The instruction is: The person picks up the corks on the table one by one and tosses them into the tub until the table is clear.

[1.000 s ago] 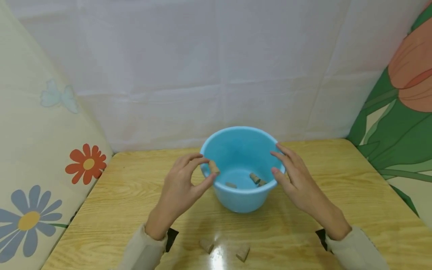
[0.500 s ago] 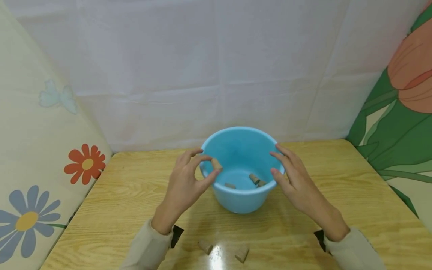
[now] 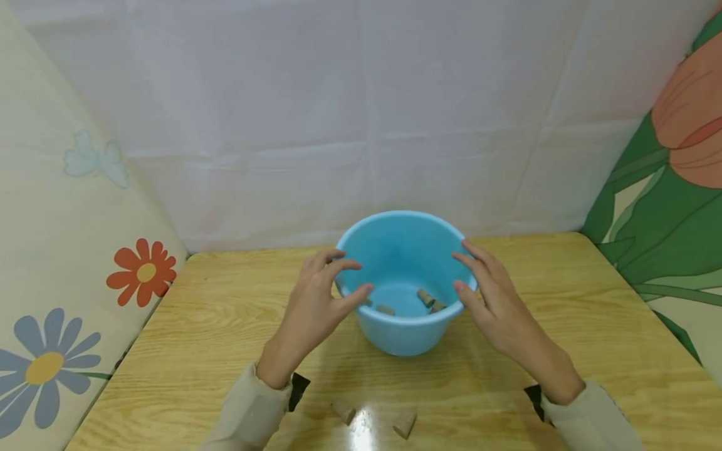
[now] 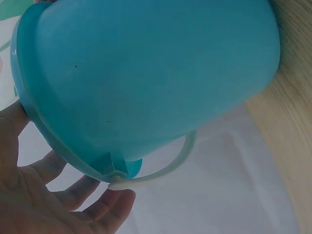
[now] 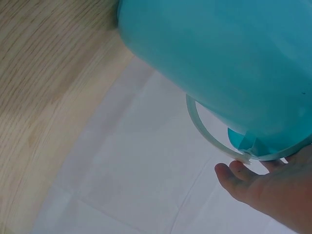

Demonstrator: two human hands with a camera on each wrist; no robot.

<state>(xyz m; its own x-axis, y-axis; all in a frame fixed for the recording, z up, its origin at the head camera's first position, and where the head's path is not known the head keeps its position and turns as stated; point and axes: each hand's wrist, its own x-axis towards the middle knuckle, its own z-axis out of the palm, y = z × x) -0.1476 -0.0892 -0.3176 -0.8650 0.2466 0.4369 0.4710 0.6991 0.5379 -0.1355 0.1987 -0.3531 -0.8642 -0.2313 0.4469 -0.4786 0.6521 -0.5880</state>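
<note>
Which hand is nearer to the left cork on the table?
Left. The left hand is beyond that cork, at the left side of the bucket; the right hand is farther away, at the bucket's right side.

Across the back, a broad, creased white cloth [image 3: 282,125] is hanging behind the far edge of the pale yellow wood-grain bench [image 3: 220,313]. Over on the left, a cream panel [image 3: 39,238] is showing a blue-grey flower [image 3: 44,368], a red flower [image 3: 145,272] and, above them, a pale blue butterfly [image 3: 98,161]. And on the right, a large coral tulip [image 3: 694,119] is rising over broad green leaves [image 3: 682,232]!
</note>
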